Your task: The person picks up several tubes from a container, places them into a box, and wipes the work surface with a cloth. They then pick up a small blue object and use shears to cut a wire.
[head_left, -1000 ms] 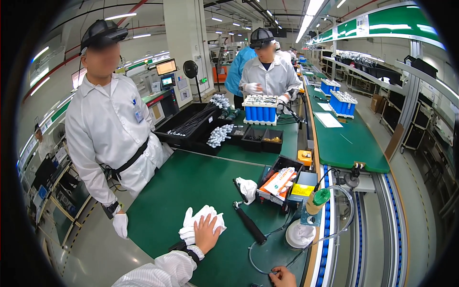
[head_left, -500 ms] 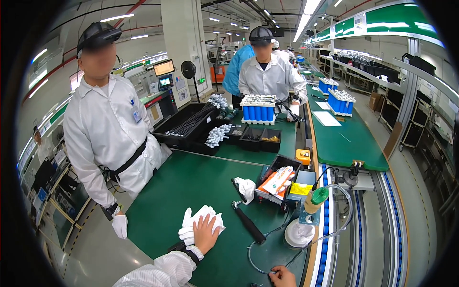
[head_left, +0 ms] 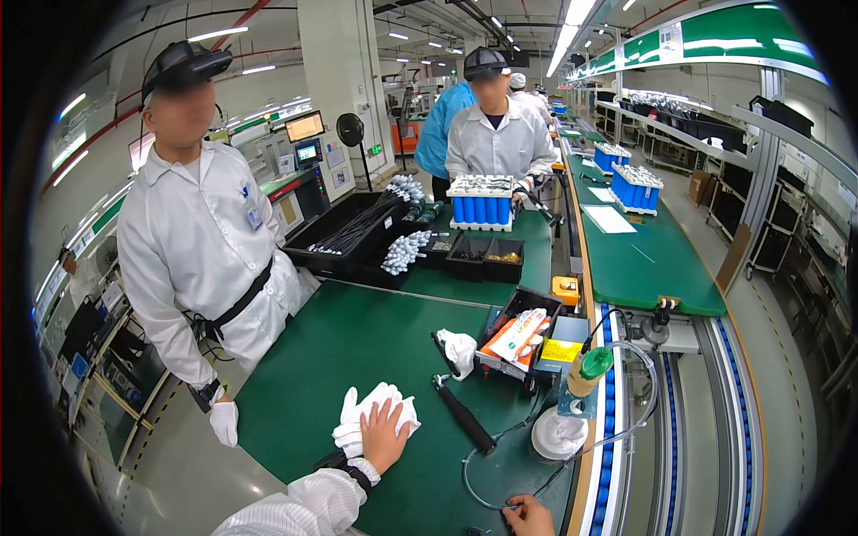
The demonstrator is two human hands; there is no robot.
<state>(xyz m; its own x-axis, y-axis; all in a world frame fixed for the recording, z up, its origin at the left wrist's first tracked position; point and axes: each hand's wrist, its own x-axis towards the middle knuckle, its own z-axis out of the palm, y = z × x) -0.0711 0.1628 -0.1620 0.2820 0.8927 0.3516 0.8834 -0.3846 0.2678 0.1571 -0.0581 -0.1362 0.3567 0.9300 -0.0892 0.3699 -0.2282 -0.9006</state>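
Head view: left hand (head_left: 384,438) spread on one glove pile (head_left: 355,414); right hand (head_left: 529,516) pinching one hose (head_left: 466,476).

We see green bench top (head_left: 299,384) in front, second green table (head_left: 539,259) just beyond. On ours: white gloves (head_left: 353,414) in loose pile near front edge; black-handled tool (head_left: 466,418) lying slanted to their right; thin cable (head_left: 466,482) looped near tool; bunched white cloth (head_left: 461,355) farther back; black box (head_left: 540,296) with packets in it, blue box (head_left: 572,329) just right of it; round white tub (head_left: 537,439) near right edge, probably on bench too. On far table we see blue battery pack (head_left: 481,211), black bins (head_left: 468,273).
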